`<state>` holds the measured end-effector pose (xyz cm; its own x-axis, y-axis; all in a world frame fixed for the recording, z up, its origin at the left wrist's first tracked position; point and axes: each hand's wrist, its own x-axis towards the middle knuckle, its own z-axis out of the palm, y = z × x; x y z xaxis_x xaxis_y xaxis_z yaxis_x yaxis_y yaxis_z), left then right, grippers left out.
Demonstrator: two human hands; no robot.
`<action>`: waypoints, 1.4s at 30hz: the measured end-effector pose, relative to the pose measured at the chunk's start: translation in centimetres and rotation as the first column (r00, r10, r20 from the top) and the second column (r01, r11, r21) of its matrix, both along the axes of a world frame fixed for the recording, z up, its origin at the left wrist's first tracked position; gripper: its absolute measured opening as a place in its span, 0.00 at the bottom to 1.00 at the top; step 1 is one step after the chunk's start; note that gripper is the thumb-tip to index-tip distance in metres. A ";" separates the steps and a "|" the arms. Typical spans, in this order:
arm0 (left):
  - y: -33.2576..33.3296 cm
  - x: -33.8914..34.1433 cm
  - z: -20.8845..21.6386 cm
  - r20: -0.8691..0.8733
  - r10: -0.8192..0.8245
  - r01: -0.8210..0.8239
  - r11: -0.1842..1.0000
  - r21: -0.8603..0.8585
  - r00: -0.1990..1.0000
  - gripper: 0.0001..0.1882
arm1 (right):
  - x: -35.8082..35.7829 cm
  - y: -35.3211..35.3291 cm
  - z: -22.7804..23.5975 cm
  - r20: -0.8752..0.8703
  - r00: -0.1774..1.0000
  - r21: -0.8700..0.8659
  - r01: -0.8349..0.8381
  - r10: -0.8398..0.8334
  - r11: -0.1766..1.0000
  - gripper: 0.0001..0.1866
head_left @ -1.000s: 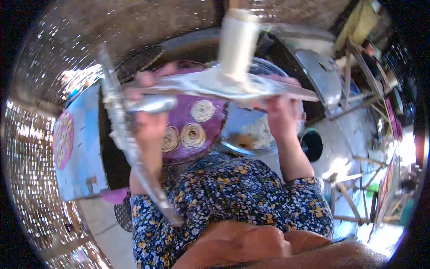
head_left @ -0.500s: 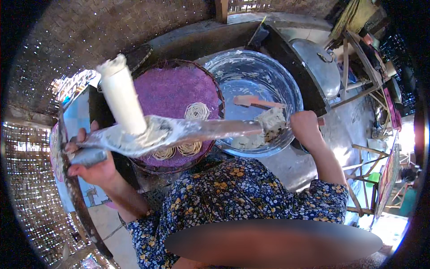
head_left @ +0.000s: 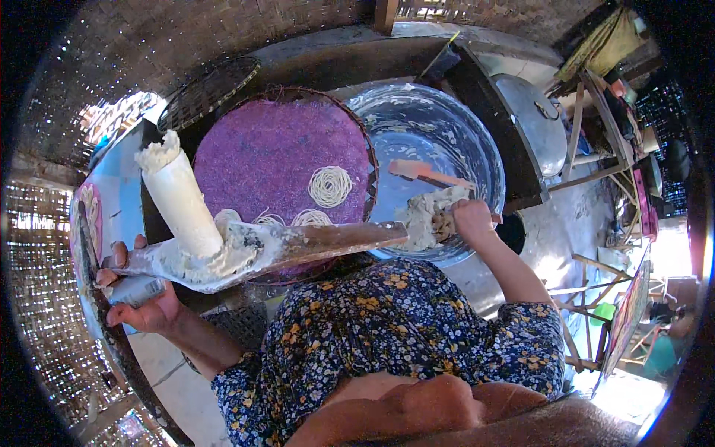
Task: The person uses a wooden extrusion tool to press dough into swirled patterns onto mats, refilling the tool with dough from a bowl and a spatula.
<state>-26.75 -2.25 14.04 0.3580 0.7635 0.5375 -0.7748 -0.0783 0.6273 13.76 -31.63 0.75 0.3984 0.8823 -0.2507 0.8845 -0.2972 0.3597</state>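
Note:
My left hand grips the handle end of a long wooden noodle press smeared with white dough. A white dough-coated cylinder stands up from the press near that hand. My right hand is closed on a lump of pale dough at the near edge of a big metal basin. A round woven tray covered with purple cloth lies left of the basin, and 3 coils of white noodles rest on it.
An orange-handled spatula lies in the basin. A domed metal lid sits on the dark stove at the right. A second woven tray leans behind the purple one. Woven bamboo walls close in the left and back.
The press has swung down and to the left, away from the trays. My right hand left the press and reached into the basin, closing on the dough.

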 end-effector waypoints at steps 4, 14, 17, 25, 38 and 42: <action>-0.6 -1.0 0.7 -0.063 0.062 -0.062 0.998 0.000 0.996 0.20 | 0.8 -0.4 -0.9 -0.064 0.996 0.123 -0.056 0.064 0.991 0.06; -2.6 -3.7 5.6 -0.269 0.130 -0.060 0.965 0.256 0.954 0.13 | 4.8 0.1 9.9 -0.816 0.568 0.033 0.224 -0.103 0.974 0.17; 1.3 -8.9 3.2 -0.323 -0.155 0.183 0.981 0.059 0.934 0.16 | 4.5 1.9 12.7 -0.954 0.281 0.165 0.208 0.102 0.964 0.16; -4.0 5.3 8.5 -0.682 0.658 0.325 0.600 0.731 0.320 0.27 | -1.9 11.2 19.8 -0.950 -0.157 0.286 -0.092 0.270 0.954 0.21; -5.0 5.3 6.4 -0.628 0.756 0.167 0.606 0.778 0.185 0.20 | -14.6 13.9 28.8 0.416 0.336 0.600 -0.800 0.845 0.022 0.14; -3.9 6.3 6.6 -0.680 0.708 0.102 0.674 0.731 0.191 0.22 | -16.1 13.6 25.2 0.838 0.128 0.273 -0.940 0.531 -0.204 0.13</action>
